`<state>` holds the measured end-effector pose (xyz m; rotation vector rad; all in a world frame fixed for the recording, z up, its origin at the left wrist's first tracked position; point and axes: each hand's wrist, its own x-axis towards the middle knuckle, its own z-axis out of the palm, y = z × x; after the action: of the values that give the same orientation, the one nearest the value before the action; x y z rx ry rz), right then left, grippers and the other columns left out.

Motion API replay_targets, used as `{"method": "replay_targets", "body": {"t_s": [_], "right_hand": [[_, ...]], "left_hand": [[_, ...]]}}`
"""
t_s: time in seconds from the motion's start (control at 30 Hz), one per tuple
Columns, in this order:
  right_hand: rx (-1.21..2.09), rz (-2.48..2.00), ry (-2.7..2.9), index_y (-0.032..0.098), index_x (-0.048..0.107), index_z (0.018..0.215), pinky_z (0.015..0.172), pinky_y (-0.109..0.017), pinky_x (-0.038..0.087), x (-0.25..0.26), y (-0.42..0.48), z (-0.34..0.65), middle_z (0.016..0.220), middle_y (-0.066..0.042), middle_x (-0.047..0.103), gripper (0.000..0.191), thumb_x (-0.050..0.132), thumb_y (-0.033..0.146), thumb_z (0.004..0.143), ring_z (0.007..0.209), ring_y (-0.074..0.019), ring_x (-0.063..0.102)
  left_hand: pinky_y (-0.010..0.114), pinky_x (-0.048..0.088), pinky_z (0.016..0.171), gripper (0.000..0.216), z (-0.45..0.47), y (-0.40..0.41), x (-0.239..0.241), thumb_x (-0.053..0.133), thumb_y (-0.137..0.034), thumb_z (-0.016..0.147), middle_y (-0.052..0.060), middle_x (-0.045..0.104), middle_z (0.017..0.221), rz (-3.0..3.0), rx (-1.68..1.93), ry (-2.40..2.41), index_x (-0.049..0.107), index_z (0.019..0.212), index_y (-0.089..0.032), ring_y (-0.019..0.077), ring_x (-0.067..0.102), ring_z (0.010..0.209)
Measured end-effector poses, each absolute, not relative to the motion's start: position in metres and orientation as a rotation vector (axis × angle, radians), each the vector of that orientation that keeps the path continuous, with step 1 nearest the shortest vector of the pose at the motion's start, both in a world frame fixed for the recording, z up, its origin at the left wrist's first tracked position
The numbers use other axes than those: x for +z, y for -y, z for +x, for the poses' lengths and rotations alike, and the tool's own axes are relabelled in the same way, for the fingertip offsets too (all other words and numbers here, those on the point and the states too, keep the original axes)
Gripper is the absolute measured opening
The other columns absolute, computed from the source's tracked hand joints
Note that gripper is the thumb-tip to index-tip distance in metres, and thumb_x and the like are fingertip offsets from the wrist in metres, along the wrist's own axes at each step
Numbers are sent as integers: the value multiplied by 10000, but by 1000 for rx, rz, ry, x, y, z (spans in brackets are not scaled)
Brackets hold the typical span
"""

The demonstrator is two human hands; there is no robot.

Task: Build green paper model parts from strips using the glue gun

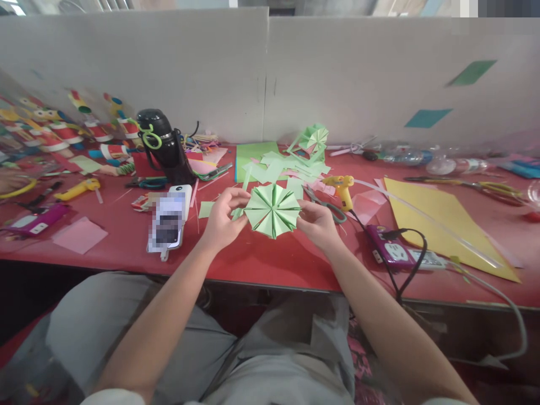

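Between my two hands is a light green folded paper rosette [273, 210], round and pleated, its folds meeting at the middle. My left hand [228, 218] pinches its left edge, with fingers curled behind the paper. The right edge is gripped by my right hand [316, 224] in the same way. Behind the rosette lie loose green paper pieces [274, 166]. A similar green paper construction [313, 139] stands farther back against the partition. Scissors [333, 212] lie beside my right hand, partly hidden by it.
A yellow glue gun [342, 188] and purple power strip [390, 250] with cables lie on the right, near a yellow sheet [447, 219]. On the left are a phone [169, 222], a black flask [162, 146] and several paper figures [95, 126]. Another person's hand [10, 184] shows at the far left.
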<state>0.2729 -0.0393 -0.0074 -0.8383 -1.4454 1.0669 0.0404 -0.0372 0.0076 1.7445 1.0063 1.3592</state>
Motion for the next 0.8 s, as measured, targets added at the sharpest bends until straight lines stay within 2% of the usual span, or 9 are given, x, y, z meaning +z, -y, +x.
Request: {"method": "replay_targets", "body": {"t_s": [0.13, 0.27, 0.43, 0.63, 0.8], "right_hand": [[968, -881, 1470, 256, 796, 884, 1003, -454, 483, -9, 40, 266, 1078, -42, 752, 180, 740, 296, 717, 1087, -302, 659], [928, -905, 1495, 269, 796, 794, 1010, -465, 474, -10, 40, 264, 1044, -28, 755, 113, 715, 281, 716, 1089, -311, 649], [937, -875, 1518, 282, 778, 697, 1032, -487, 457, -11, 40, 264, 938, -18, 752, 71, 712, 275, 724, 1062, -314, 648], [948, -897, 1527, 283, 781, 698, 1017, -498, 473, -11, 40, 265, 895, -3, 743, 81, 702, 289, 715, 1034, -310, 647], [931, -886, 1475, 271, 778, 694, 931, -468, 511, -3, 43, 264, 932, -28, 748, 92, 697, 301, 725, 977, -300, 662]], "left_hand": [[303, 551, 734, 365, 48, 42, 7, 586, -118, 731, 84, 670, 1131, 1737, 1336, -1098, 500, 1070, -221, 215, 692, 994], [279, 544, 641, 360, 48, 44, 8, 603, -142, 751, 62, 689, 1107, 1714, 1356, -1153, 506, 1084, -237, 197, 703, 899], [308, 573, 696, 326, 47, 45, 9, 641, -183, 776, 52, 708, 1062, 1716, 1349, -1122, 521, 1075, -237, 205, 709, 906], [323, 573, 709, 301, 48, 47, 10, 658, -179, 780, 54, 699, 1080, 1715, 1359, -1076, 522, 1041, -239, 223, 717, 937], [376, 547, 904, 319, 46, 41, 10, 677, -141, 748, 55, 687, 1086, 1804, 1459, -1053, 542, 1021, -235, 223, 685, 1039]]}}
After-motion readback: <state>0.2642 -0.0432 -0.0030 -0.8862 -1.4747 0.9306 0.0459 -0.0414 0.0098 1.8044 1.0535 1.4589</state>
